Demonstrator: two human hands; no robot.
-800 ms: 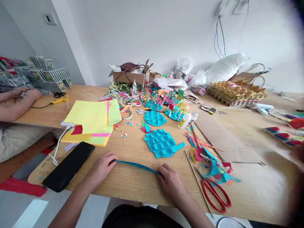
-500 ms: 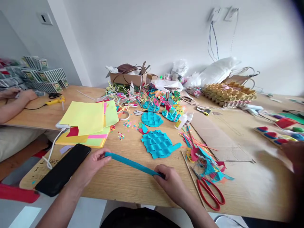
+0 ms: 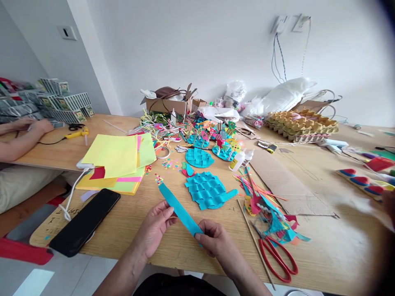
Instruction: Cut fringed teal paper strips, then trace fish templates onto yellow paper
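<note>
no readable text, handwriting (image 3: 75, 212) on wood (image 3: 39, 235) illegible, labels (image 3: 236, 162) on white bottles (image 3: 239, 157) too small

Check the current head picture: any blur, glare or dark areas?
In the head view, the left hand, right hand and blue strip look reasonably sharp; the far right edge is dark and blurred; the tabletop has a pale sheen at right; a bright patch shows on the floor, lower left.

Black phone (image 3: 84, 222), yellow glue gun (image 3: 80, 133), stacked egg trays (image 3: 302, 123) — white wall switch (image 3: 66, 32) at upper left
</note>
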